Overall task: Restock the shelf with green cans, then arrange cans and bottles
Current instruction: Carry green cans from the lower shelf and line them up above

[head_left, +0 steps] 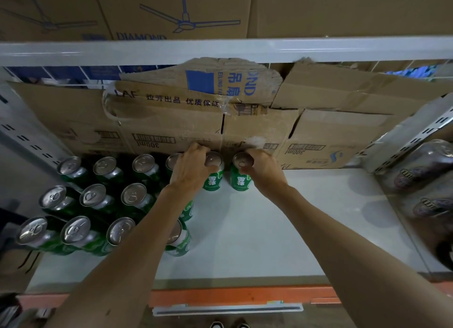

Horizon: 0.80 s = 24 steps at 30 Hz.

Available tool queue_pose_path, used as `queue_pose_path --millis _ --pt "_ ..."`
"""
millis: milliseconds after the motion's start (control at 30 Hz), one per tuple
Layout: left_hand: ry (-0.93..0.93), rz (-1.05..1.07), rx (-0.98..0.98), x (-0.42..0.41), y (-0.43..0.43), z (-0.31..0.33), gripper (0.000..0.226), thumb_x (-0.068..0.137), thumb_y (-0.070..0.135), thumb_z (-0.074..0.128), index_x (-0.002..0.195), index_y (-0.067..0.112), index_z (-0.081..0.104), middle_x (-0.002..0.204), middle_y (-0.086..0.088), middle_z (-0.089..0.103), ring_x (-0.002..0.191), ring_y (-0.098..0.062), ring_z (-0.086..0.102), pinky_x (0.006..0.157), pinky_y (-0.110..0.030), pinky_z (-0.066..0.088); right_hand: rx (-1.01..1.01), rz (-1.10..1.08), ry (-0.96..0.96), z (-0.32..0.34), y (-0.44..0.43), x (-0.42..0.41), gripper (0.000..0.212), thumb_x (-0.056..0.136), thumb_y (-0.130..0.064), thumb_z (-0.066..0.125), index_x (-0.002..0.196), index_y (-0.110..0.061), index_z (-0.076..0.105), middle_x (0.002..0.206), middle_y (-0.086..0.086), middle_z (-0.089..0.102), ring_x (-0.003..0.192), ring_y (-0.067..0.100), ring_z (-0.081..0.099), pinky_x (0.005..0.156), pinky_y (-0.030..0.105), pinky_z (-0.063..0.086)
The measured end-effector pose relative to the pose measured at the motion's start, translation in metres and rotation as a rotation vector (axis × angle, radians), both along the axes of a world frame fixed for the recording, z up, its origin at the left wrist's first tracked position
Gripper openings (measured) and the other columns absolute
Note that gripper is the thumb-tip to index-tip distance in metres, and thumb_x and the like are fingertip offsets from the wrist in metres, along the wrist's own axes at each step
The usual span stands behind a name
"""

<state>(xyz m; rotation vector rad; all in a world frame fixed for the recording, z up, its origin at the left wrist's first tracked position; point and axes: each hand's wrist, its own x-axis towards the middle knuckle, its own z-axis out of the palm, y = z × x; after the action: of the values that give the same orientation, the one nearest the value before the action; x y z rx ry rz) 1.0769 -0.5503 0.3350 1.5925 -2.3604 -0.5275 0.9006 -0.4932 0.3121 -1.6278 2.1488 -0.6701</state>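
Several green cans point(133, 200) with silver tops stand in rows on the left part of the white shelf point(282, 229). At the back row, my left hand point(193, 168) grips the top of one green can point(212, 180). Right beside it, my right hand point(263, 167) grips the top of another green can point(240, 180). Both cans stand upright against the cardboard at the back, a small gap between them. My left forearm hides parts of the cans in the fourth column.
Flattened cardboard boxes point(245, 122) line the shelf's back. A clear divider on the right separates dark cans point(416, 171) lying on their sides. An orange rail point(232, 297) edges the shelf front. Fan boxes point(171, 11) sit on the shelf above.
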Motion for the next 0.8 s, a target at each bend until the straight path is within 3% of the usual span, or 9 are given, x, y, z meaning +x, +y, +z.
queue_pose_path --millis 433,800 --pt "0.139 0.04 0.031 0.002 0.006 -0.004 0.044 0.084 0.025 0.074 0.124 0.016 0.056 0.123 -0.002 0.06 0.112 -0.021 0.057 0.093 -0.032 0.041 -0.047 0.047 0.066 -0.001 0.0 -0.001 0.04 0.081 -0.014 0.074 0.119 -0.013 0.063 0.118 0.008 0.067 0.103 0.029 0.063 0.088 0.045 0.053" --pt "0.036 0.016 0.071 0.004 0.003 0.004 0.044 0.084 0.027 0.073 0.125 0.014 0.059 0.125 -0.006 0.06 0.114 -0.029 0.057 0.092 -0.04 0.042 0.014 0.025 0.015 0.003 0.002 0.001 0.029 0.086 -0.013 0.068 0.115 -0.013 0.061 0.114 0.009 0.067 0.101 0.028 0.062 0.087 0.041 0.053"
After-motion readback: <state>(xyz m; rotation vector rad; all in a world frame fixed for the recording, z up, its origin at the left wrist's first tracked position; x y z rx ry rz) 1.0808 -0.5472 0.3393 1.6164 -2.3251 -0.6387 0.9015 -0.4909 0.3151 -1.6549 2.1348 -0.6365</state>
